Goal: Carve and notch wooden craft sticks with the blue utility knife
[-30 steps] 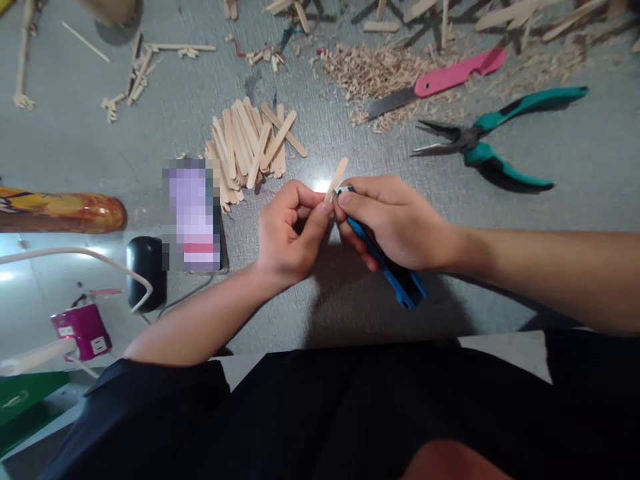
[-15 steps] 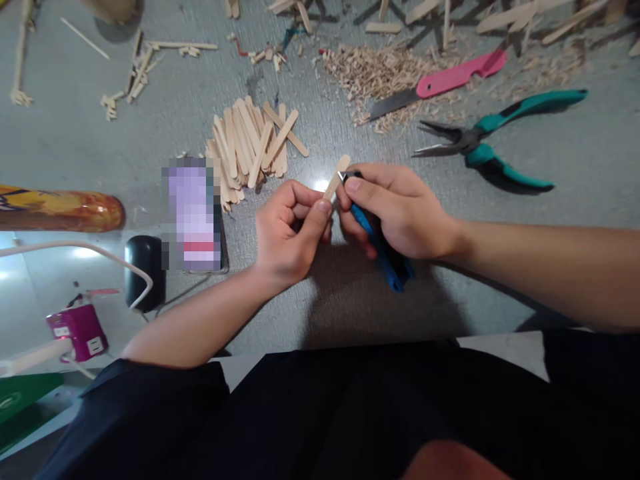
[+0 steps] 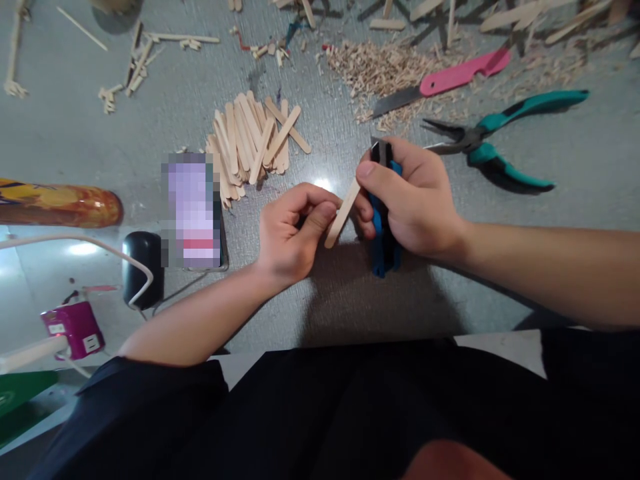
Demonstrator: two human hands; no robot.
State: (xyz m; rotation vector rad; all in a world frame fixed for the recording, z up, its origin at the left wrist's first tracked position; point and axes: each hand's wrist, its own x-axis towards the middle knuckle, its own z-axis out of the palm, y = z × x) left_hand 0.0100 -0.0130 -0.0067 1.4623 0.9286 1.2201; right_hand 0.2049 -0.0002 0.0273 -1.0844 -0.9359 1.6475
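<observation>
Between my hands, a flat wooden craft stick (image 3: 345, 213) slants with its rounded lower end showing. My right hand (image 3: 417, 193) pinches the upper end of the stick under the thumb and also grips a blue-and-black utility knife (image 3: 383, 220), whose metal tip points up and away from me. My left hand (image 3: 300, 227) is closed, with thumb and forefinger at the stick's left edge and the forefinger tip partly behind it. To the upper left lies a pile of craft sticks (image 3: 245, 143).
Teal-handled long-nose pliers (image 3: 470, 140) lie open right of my right hand. A pink-handled knife (image 3: 450, 77) rests by a heap of wood shavings (image 3: 370, 63). On the left are a phone (image 3: 193, 213), a black rounded device (image 3: 143, 270), a yellow-orange cylinder (image 3: 60, 205) and a purple power adapter (image 3: 75, 330).
The craft stick's upper end is now under my right thumb, and its lower end shows below my left fingers. My right hand and the utility knife have moved slightly right, the knife turning more upright.
</observation>
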